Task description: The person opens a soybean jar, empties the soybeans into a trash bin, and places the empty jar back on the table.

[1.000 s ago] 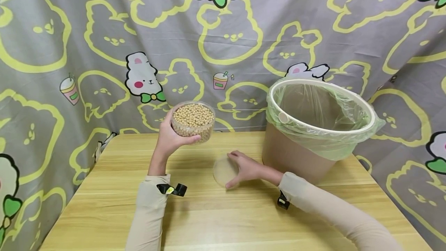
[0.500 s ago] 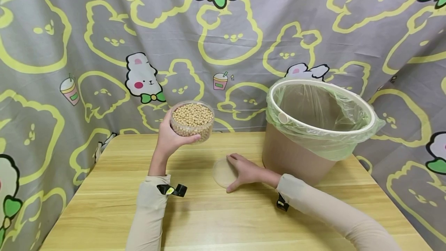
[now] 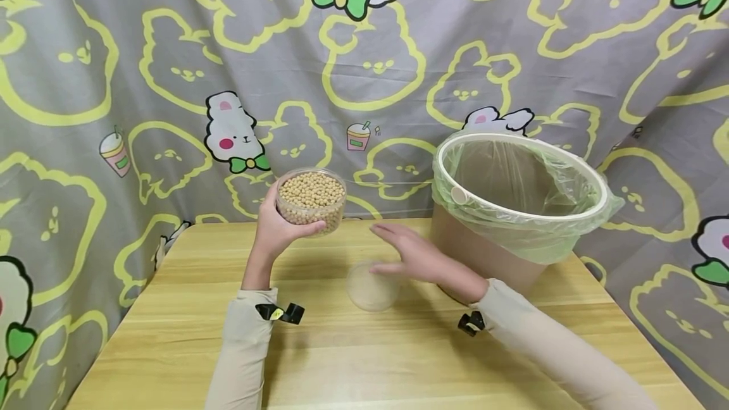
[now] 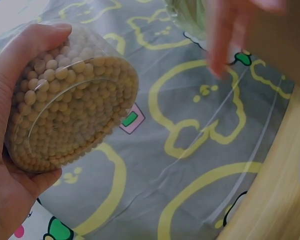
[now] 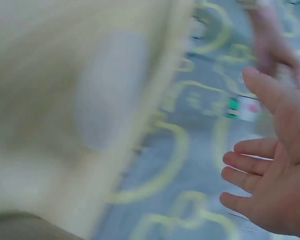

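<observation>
Beige beans (image 3: 313,188) in tub (image 3: 324,216) | left hand (image 3: 276,225) grips it, fingers half-hidden | right hand (image 3: 420,255) spread wide | disc (image 3: 369,293) part-covered

A lined bin (image 3: 477,250) stands on a table (image 3: 171,334), curtain (image 3: 270,74) behind.

The left hand (image 3: 276,226) and right hand (image 3: 418,255) are bare. The left sleeve (image 3: 240,353) and right sleeve (image 3: 558,343) are long, cream and snug. A little black band (image 3: 293,313) with a yellow mark (image 3: 277,314) is at the left wrist, and another band (image 3: 471,323) at the right.
</observation>
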The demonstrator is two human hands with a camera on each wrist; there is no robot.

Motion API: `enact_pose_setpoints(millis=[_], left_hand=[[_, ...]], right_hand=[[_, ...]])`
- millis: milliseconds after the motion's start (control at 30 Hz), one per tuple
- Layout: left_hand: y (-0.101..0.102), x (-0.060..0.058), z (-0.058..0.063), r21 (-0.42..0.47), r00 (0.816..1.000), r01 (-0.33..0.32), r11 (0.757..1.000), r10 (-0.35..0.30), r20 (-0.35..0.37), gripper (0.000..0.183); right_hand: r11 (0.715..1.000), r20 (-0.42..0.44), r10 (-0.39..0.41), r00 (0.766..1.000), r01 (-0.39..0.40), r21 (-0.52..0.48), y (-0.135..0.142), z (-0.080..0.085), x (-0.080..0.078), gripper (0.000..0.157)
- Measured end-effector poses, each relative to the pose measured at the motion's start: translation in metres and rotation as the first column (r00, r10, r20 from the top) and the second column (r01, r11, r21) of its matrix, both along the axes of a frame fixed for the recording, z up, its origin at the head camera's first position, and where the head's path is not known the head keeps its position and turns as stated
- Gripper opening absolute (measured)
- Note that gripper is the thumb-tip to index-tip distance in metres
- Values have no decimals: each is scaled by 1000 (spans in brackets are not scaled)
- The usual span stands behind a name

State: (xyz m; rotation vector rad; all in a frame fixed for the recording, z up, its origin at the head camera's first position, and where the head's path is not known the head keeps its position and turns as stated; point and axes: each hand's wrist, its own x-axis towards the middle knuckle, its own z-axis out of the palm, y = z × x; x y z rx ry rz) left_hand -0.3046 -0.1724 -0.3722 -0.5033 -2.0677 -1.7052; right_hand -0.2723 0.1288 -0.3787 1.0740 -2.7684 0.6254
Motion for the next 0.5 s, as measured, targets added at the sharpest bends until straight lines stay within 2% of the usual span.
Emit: enact_pose_setpoints(millis=[67, 100, 167, 200, 267, 333, 400, 500], left_hand=[[1, 0, 0, 2, 1000, -1, 1000, 1, 4, 106], [2, 1, 0, 3, 1000, -1, 1000, 1, 6, 107], [3, 1, -1, 5, 1000, -1, 1000, 1, 5, 107], [4, 1, -1, 2, 1000, -3, 1000, 3, 7, 107], [5, 2, -1, 2, 1000, -3, 1000, 3, 9, 108], [7, 2, -2, 2, 1000, -5, 1000, 5, 9, 108], [8, 3, -2, 2, 1000, -8, 1000, 8, 4, 109], [12, 3, 0, -5, 1000, -21, 1000, 21, -10, 108]], right_hand=[[1000, -139, -14, 990, 13, -8, 6, 20, 7, 81], [1000, -215, -21, 976, 18, -15, 9, 30, 10, 78], [999, -369, -25, 929, 10, -43, 15, 49, 16, 73], [998, -446, -29, 894, 1, -62, 18, 58, 18, 70], [995, -585, -52, 809, -7, -98, 25, 73, 21, 64], [991, -682, -95, 725, 3, -134, 32, 84, 23, 59], [986, -744, -153, 650, 46, -162, 40, 91, 25, 53], [974, -795, -226, 562, 136, -180, 50, 93, 25, 47]])
